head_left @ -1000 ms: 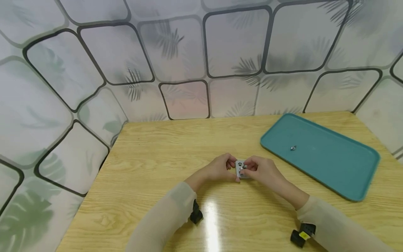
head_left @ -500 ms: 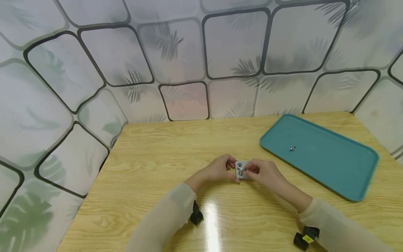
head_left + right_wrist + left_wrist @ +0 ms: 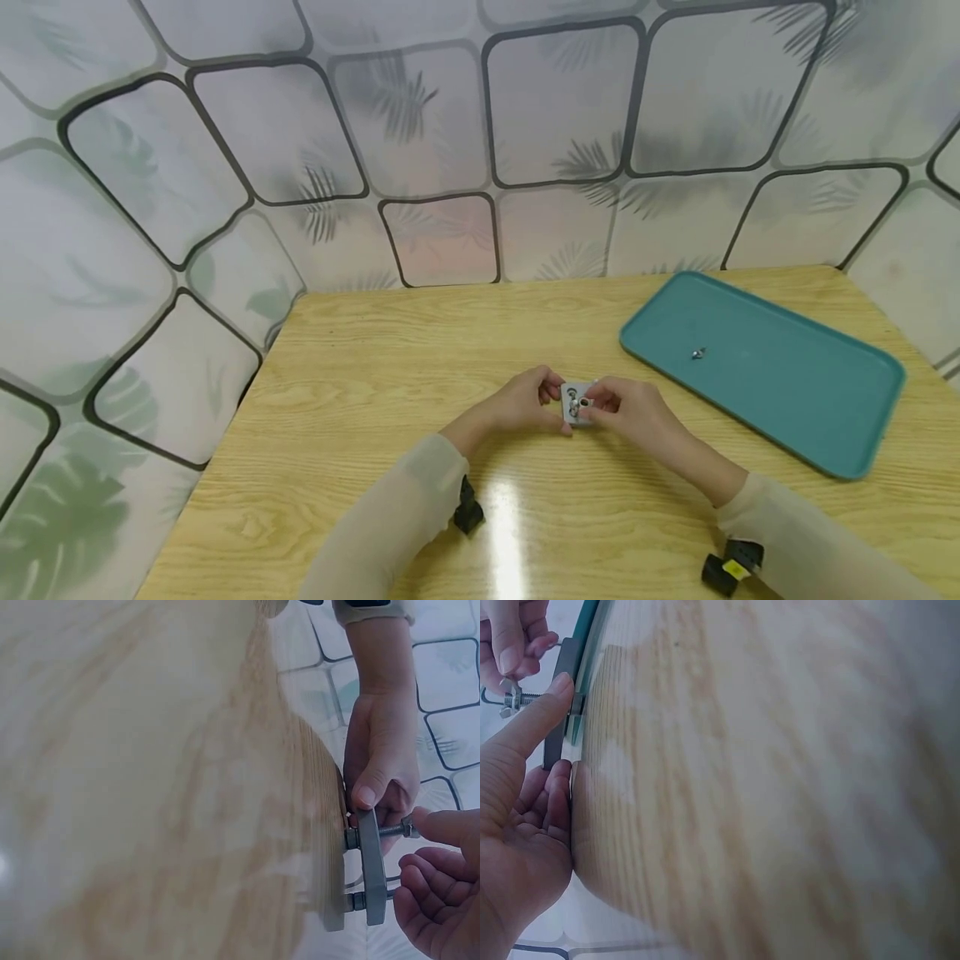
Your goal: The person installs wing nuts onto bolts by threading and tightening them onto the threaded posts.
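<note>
A small grey metal plate [image 3: 566, 407] with round holes sits close over the table, bolts passing through it. My left hand [image 3: 522, 402] holds its left edge between thumb and fingers. From the side, the plate [image 3: 371, 862] stands off the wood on bolt heads or nuts beneath it. A winged nut [image 3: 511, 699] is on the threaded shank of one bolt. My right hand [image 3: 632, 408] pinches this nut [image 3: 409, 827] with thumb and fingertip, its other fingers curled. The second bolt's upper end is partly hidden by the right hand in the right wrist view.
A teal tray [image 3: 787, 383] lies at the right on the wooden table [image 3: 390, 358], with a small shiny metal part [image 3: 698, 353] on it. Patterned fabric [image 3: 442, 242] hangs behind the table. Black wrist cameras [image 3: 468, 510] are strapped to both sleeves.
The right hand's fingers have shifted slightly around the nut, and its wrist has moved a little right and toward the body. The left hand and plate stay nearly still.
</note>
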`<state>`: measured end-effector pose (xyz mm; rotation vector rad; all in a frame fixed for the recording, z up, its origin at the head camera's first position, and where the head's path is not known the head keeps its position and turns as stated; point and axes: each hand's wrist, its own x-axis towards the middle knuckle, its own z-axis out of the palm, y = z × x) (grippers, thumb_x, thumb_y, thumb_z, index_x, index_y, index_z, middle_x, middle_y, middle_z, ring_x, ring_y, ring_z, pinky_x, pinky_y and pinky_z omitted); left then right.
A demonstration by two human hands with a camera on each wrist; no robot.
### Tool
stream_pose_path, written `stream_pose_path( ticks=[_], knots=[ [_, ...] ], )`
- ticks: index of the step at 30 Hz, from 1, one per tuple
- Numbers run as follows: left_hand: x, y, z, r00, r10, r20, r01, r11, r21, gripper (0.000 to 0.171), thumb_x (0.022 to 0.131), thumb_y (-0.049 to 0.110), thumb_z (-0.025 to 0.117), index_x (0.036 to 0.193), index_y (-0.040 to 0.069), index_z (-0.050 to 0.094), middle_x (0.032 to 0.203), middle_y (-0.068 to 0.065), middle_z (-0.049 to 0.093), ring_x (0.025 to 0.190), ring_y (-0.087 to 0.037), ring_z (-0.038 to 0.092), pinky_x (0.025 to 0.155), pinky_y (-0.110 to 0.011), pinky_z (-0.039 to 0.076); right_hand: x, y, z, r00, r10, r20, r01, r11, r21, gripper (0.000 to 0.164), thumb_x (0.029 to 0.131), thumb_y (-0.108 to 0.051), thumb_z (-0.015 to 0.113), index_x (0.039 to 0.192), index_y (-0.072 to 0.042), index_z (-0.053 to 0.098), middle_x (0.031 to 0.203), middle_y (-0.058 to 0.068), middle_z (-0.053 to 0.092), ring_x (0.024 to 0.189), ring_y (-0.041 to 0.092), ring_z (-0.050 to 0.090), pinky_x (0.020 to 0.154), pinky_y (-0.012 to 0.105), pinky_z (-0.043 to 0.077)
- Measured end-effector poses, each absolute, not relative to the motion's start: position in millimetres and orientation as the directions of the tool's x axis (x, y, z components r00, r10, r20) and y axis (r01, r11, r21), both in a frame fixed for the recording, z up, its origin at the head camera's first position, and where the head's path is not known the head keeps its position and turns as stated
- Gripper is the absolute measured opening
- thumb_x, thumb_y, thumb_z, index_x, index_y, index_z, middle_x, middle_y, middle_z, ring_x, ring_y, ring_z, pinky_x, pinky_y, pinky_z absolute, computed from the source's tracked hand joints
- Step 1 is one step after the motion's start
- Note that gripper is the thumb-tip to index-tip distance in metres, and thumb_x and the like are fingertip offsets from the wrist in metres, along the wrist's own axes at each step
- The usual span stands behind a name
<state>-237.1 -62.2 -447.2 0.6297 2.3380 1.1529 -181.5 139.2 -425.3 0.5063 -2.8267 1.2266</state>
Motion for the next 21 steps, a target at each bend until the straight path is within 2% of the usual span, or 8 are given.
stream_pose_path(
  ticks=[7, 21],
  knots=[
    [-237.5, -62.4, -448.5, -0.786, 0.585, -0.2, 0.195, 0.542, 0.818, 0.061, 0.072, 0.024, 0.084, 0.12, 0.008, 0.05, 0.103, 0.002, 0.054, 0.09, -0.01, 0.048, 0.08, -0.021, 0.042, -185.2, 135.0, -424.3, -0.953, -0.286, 0.096, -0.263, 0.634, -0.727, 0.025, 0.082, -0.02, 0.074, 0.099, -0.001, 0.068, 0.08, 0.0, 0.066, 0.072, 0.011, 0.057, 0.06, 0.024, 0.047],
    [-235.4, -61.8, -446.4, -0.794, 0.573, -0.201, 0.171, 0.528, 0.832, 0.059, 0.071, 0.022, 0.084, 0.118, 0.009, 0.051, 0.102, 0.001, 0.054, 0.09, -0.011, 0.048, 0.081, -0.023, 0.042, -184.4, 137.4, -423.0, -0.948, -0.301, 0.106, -0.284, 0.642, -0.713, 0.011, 0.082, -0.013, 0.074, 0.089, -0.006, 0.069, 0.076, -0.002, 0.065, 0.07, 0.01, 0.057, 0.06, 0.024, 0.047]
  ],
)
